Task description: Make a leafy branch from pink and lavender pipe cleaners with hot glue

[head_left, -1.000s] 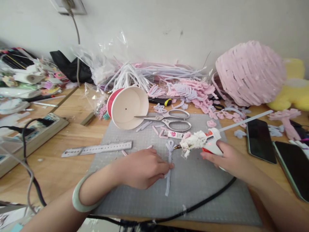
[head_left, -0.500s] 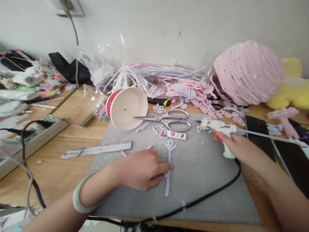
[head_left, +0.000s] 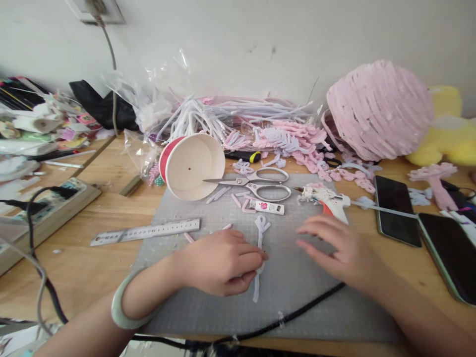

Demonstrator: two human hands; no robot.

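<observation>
Pinching the lilac strip on the mat, near the bench's front edge, in the left hand's closed fingers, and hovering with the right hand, fingers parted and empty, just before the glue gun.

Your left hand pinches the pale fuzzy strip against the gray mat. Your right hand is empty, fingers parted, just beside the glue gun lying near the phones. Above your strip, the silver scissors reach toward the paper cup, tipped on its side, and the metal ruler lies partly on the table.
</observation>
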